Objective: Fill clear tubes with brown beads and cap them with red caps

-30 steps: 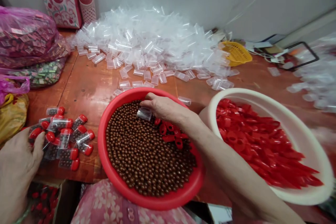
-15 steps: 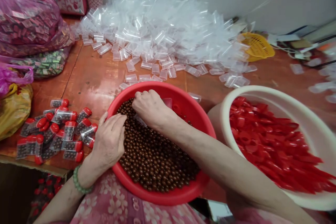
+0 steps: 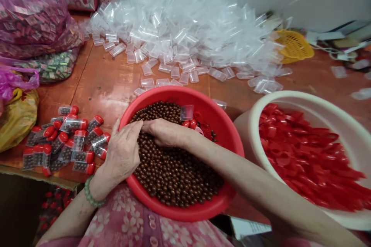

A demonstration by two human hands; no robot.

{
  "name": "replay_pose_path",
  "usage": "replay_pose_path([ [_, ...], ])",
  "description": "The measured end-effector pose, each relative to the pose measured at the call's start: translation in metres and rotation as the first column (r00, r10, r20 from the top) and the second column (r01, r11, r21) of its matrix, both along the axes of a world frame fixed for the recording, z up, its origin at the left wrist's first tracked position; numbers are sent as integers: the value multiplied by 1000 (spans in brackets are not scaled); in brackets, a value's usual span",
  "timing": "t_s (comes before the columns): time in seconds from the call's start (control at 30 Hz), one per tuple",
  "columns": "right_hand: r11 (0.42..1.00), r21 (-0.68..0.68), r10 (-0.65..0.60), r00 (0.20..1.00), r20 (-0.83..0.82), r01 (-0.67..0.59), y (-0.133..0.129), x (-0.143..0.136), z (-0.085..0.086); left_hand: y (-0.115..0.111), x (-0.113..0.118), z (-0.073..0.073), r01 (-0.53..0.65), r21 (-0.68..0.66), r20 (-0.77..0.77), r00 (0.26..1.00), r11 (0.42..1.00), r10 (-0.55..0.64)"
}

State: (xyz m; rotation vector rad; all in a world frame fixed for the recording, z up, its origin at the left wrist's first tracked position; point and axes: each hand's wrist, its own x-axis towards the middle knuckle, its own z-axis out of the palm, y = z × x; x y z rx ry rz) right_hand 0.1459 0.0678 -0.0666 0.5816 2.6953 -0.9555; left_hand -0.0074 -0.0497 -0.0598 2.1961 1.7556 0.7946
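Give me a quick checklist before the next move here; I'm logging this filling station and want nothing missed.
1. Both hands at the beads: ok, left hand and right hand meet over the brown beads.
2. Vial held in hands: cannot tell, fingers hide it.
3. Red basin stocked: ok, plenty of beads.
4. Spare clear vial within reach: ok, lies in the basin.
5. Red caps supply: ok, white basin well filled.
6. Finished capped vials: ok, lying on the table beside the left hand.
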Motion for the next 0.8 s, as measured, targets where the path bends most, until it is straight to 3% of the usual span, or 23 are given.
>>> replay_pose_path([
  [0.1, 972, -222, -111, 986, -125, 82, -3, 9, -7, -2, 0, 0, 1, 34, 14, 1000, 999, -2],
  [0.2, 905, -398, -241, 954, -181, 153, -7, 17, -8, -4, -1, 5, 33, 43, -4, 999, 999, -33],
  [0.27, 835, -528, -318, 921, -227, 158, -8, 21, -5, -4, -2, 12, 87, 5, -14, 996, 996, -87],
  [0.33, 806, -579, -347, 890, -296, 121, -9, 24, 1, -3, -3, 19, 150, -75, 5, 989, 986, -150],
  [0.5, 850, -517, -352, 839, -414, 101, -15, 27, 20, 6, -3, 27, 236, -257, 177, 965, 937, -195],
  [0.6, 880, -435, -368, 850, -376, 189, -25, 29, 30, 11, -1, 24, 242, -311, 293, 944, 919, -149],
  [0.73, 908, -227, -409, 867, -285, 353, -42, 32, 42, 14, 0, 22, 230, -332, 390, 917, 915, -89],
  [0.8, 920, -125, -391, 891, -229, 372, -50, 37, 50, 14, 0, 24, 192, -370, 468, 884, 909, 5],
])
